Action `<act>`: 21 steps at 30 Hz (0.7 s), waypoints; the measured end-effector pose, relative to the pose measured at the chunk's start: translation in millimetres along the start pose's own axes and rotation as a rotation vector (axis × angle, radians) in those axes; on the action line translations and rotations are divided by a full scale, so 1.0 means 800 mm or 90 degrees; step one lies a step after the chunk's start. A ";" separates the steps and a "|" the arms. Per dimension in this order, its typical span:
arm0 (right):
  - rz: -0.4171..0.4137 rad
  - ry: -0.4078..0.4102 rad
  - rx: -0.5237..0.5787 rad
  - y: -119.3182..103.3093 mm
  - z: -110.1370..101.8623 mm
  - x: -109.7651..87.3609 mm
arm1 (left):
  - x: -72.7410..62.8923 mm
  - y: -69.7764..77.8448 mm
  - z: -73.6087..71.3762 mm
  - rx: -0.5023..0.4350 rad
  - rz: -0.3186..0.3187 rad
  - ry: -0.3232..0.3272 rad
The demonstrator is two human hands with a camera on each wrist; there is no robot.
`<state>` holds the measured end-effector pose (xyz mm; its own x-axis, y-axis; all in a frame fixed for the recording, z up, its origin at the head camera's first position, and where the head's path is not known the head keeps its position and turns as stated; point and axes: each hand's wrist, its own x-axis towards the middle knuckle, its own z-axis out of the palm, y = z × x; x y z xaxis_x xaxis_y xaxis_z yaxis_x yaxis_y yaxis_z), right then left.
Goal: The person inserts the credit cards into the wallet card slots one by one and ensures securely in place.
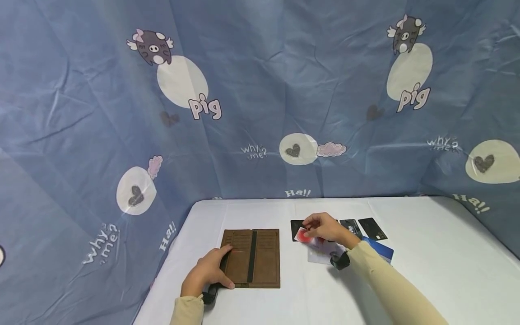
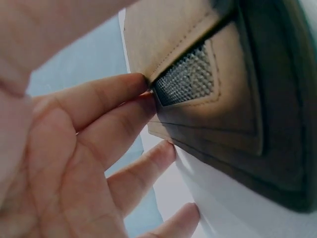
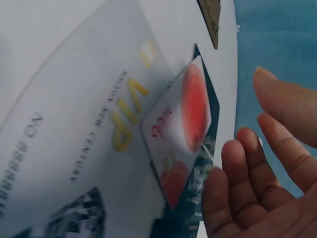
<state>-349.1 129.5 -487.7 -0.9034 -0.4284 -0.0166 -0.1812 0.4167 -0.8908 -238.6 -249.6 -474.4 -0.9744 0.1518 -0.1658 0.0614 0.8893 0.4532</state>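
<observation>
An unfolded brown wallet (image 1: 266,259) with a dark band down its middle lies on the table. My left hand (image 1: 209,268) is at its left side, thumb by the lower corner. In the left wrist view, fairly straight fingertips (image 2: 136,87) touch the wallet's edge near a mesh window (image 2: 188,79). Over the group of cards reaches my right hand (image 1: 325,227). Close to its fingers is a white card with red circles (image 3: 171,119), lying tilted over a translucent VIP card (image 3: 94,114). The right wrist view shows those fingers spread apart, holding nothing.
Black cards (image 1: 373,229) lie behind and beside the right hand. A blue card (image 1: 381,248) is partly covered by the right sleeve (image 1: 383,275). The white table (image 1: 248,212) ends at a blue patterned cloth (image 1: 252,90) hanging behind and at the sides.
</observation>
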 end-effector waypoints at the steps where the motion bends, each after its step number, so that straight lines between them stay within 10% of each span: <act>1: -0.003 0.004 -0.005 0.001 0.000 0.000 | 0.000 0.001 0.000 0.001 0.001 0.001; 21: -0.001 0.053 -0.125 0.028 0.011 0.001 | 0.001 0.001 -0.001 0.012 0.001 0.001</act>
<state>-350.7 131.3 -511.9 -0.9305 -0.3651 0.0292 -0.2475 0.5682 -0.7848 -239.1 -249.0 -473.6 -0.9746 0.1525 -0.1641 0.0668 0.8970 0.4370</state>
